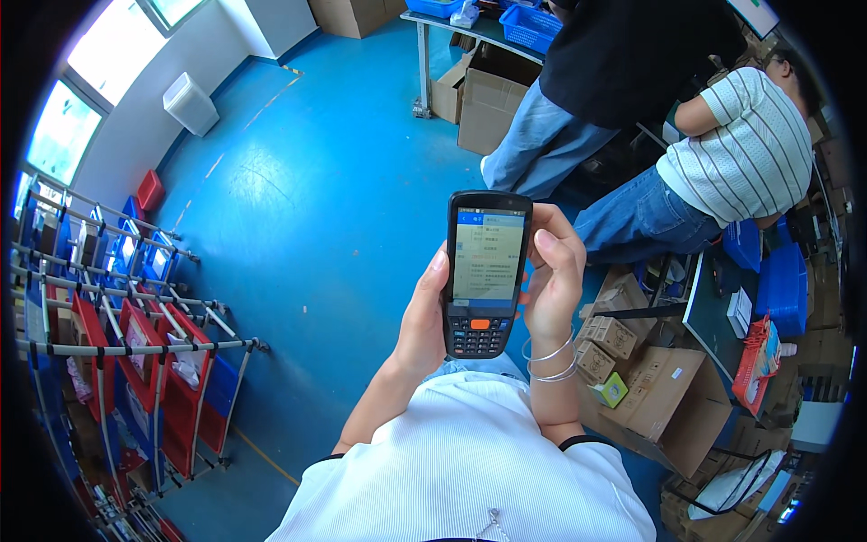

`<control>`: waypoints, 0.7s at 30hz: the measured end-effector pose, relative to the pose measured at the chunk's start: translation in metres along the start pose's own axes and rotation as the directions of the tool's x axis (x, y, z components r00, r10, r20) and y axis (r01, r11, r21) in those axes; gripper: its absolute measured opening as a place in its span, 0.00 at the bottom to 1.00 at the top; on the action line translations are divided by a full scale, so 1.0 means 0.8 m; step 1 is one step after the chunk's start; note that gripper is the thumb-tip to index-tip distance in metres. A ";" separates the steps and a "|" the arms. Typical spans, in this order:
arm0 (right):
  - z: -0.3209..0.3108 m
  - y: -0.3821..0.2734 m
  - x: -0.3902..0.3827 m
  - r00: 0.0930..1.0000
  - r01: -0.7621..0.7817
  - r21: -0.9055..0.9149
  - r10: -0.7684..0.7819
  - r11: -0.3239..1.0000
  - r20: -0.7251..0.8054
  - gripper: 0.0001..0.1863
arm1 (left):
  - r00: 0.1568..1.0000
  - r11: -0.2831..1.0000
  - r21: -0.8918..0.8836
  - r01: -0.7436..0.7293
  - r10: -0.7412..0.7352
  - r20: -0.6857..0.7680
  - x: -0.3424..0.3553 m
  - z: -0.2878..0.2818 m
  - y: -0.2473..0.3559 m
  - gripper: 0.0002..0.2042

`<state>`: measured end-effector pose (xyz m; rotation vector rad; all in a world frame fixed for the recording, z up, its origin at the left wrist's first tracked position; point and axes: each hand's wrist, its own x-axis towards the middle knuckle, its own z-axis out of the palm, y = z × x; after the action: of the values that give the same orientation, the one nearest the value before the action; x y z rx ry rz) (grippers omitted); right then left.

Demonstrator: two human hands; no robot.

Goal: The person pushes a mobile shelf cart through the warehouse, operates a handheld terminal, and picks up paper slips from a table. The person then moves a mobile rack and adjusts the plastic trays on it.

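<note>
A black handheld barcode terminal (pixel 489 262) is held upright in front of me, its screen lit with lines of text and a blue bar on top. Below the screen is a keypad with one orange key. My left hand (pixel 423 312) grips the terminal's left edge, thumb along its side. On the opposite edge, my right hand (pixel 554 275) is closed round it with the thumb raised beside the screen; silvery bangles circle that wrist. The fingers behind the terminal are mostly hidden.
A pipe rack (pixel 135 348) with red and blue bins stands at left. Two people are at the upper right, beside a table (pixel 488 34) with blue baskets. An open cardboard box (pixel 664 397) sits near right, under a green-topped workbench (pixel 713 316). A white bin (pixel 191 105) stands by the wall.
</note>
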<state>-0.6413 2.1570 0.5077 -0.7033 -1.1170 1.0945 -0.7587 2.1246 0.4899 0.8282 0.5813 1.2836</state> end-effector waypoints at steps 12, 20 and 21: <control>-0.003 0.001 0.015 0.999 -0.045 -0.023 0.045 0.999 0.000 0.14 | 0.997 0.997 0.076 -0.031 0.036 -0.072 0.008 0.002 0.000 0.25; 0.002 -0.004 0.020 0.999 0.049 -0.068 -0.050 0.996 -0.008 0.13 | 0.999 1.000 -0.015 0.024 -0.024 0.021 0.013 0.010 0.015 0.24; 0.003 -0.005 0.021 0.998 0.060 -0.095 -0.062 0.994 -0.014 0.13 | 0.999 1.000 -0.016 0.027 -0.027 0.027 0.014 0.011 0.015 0.25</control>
<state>-0.6416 2.1711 0.5179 -0.7459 -1.1746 0.9876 -0.7566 2.1342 0.5058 0.8204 0.5581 1.2496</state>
